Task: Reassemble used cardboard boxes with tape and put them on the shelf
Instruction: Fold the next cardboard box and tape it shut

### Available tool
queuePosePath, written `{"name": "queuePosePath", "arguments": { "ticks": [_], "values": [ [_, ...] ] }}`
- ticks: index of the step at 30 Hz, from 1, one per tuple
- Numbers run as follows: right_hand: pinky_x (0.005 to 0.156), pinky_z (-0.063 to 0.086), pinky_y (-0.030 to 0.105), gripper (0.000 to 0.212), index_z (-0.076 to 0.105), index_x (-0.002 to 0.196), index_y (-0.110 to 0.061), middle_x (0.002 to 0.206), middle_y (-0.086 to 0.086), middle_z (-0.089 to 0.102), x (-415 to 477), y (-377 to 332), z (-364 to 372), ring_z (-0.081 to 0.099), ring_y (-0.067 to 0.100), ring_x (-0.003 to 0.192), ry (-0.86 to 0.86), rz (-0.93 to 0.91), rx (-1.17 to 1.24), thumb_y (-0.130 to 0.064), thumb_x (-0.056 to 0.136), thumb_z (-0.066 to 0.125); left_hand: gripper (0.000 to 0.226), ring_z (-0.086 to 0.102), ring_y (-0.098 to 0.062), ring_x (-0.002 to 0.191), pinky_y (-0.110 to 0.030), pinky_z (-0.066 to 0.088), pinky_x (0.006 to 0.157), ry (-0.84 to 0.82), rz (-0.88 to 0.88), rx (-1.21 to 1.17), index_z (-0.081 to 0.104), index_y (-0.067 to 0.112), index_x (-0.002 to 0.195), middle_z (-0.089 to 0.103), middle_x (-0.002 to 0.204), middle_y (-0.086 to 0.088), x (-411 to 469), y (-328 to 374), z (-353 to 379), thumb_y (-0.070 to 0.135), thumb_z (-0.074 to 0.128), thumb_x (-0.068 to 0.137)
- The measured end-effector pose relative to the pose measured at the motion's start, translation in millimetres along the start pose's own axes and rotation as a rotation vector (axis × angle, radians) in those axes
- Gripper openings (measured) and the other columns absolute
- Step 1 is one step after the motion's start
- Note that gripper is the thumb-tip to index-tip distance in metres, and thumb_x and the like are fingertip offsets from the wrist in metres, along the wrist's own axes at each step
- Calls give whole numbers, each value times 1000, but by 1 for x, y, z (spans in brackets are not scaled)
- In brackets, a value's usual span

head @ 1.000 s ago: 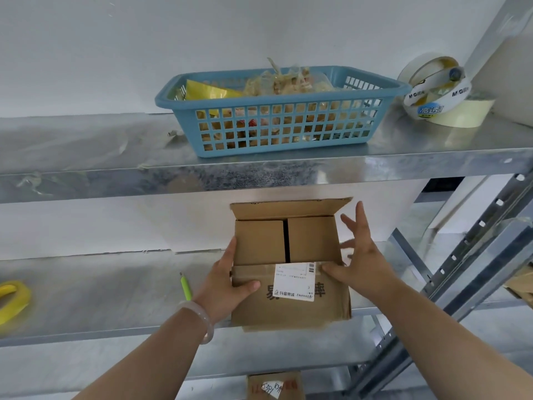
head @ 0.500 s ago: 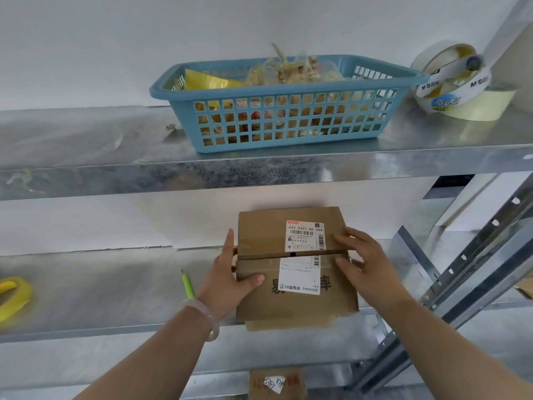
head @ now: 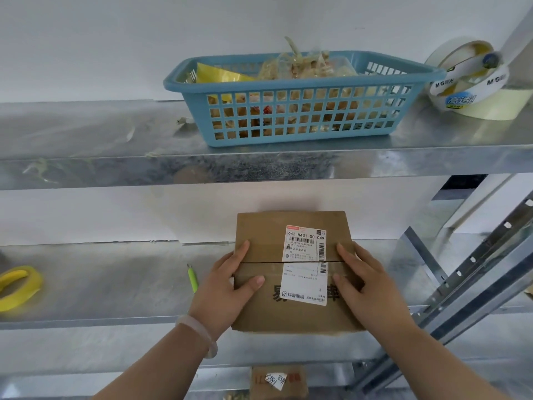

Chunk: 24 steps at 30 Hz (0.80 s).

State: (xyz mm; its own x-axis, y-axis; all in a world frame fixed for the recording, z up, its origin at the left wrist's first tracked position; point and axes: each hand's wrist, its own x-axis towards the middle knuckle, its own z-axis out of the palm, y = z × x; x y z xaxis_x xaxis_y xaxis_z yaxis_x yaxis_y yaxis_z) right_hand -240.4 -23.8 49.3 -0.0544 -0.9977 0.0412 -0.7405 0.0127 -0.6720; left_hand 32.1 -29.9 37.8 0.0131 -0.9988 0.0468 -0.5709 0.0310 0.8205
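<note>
Brown cardboard box sits at the front edge of the middle grey metal shelf. Both top flaps are down and meet at a seam across the lid; a split white shipping label straddles it. Left hand: grip released, fingers straight, thumb laid over the near flap. Right hand: flat too, clasping nothing, on the seam's other end. Likely purpose: pinning the flaps level for taping. Whitish packing tape roll lies on the upper shelf, well apart. Fetching it frees one hand, so the flaps may spring up.
</note>
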Motion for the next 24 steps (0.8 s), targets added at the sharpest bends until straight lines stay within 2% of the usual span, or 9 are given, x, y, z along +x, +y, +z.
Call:
{"name": "queuePosePath", "arguments": {
  "ticks": [3,4,7,9,11,15,20,24],
  "values": [
    [107,37,28,51,35,144,-52,159,-21,21,-6,-17,-2,34,6,140,-14,13,-13,-47,97,51,54,49,-1,119,-23,41,98,68,-34,-53,35,71,124,46,139,20,-2,7,-12,52,67,84],
    [107,38,28,50,34,145,-52,160,-21,19,-9,-23,-3,35,7,140,-14,12,-29,-47,97,50,53,51,2,115,-20,42,97,84,-45,-67,37,72,122,48,136,22,-3,11,-17,50,67,85],
    [102,40,27,50,32,145,-52,160,-21,16,-17,-43,-3,38,8,138,11,-12,-60,-46,98,47,52,52,20,97,1,37,79,119,-39,-101,39,63,123,53,121,27,-8,18,-33,35,67,89],
    [104,40,28,50,32,146,-52,160,-21,16,-19,-56,-2,36,8,139,16,-50,-70,-47,98,47,50,50,24,91,4,36,73,144,-49,-124,42,55,127,54,116,29,-15,17,-44,28,66,92],
    [110,37,31,50,34,145,-51,160,-20,18,-19,-66,2,33,9,141,4,-93,-59,-47,97,47,48,52,17,94,0,38,76,174,-83,-138,43,56,128,56,115,27,-24,15,-55,31,64,92],
    [116,32,34,50,35,143,-55,159,-22,18,-17,-89,11,27,7,143,-57,-179,48,-44,96,46,46,58,2,101,-18,44,90,275,-156,-198,50,59,124,60,117,26,-40,11,-82,32,66,91],
    [117,29,34,50,29,146,-53,161,-21,11,-9,-123,32,22,7,145,-196,-282,55,-41,100,44,46,61,-6,104,-25,48,93,376,-211,-220,54,59,122,62,116,25,-55,-1,-125,31,70,89],
    [120,24,31,57,23,150,-49,162,-21,3,-13,-148,60,18,9,147,-274,-325,44,-41,100,47,50,63,-13,104,-34,51,97,421,-244,-222,58,64,116,64,114,26,-64,-20,-158,47,72,72]
  ]
}}
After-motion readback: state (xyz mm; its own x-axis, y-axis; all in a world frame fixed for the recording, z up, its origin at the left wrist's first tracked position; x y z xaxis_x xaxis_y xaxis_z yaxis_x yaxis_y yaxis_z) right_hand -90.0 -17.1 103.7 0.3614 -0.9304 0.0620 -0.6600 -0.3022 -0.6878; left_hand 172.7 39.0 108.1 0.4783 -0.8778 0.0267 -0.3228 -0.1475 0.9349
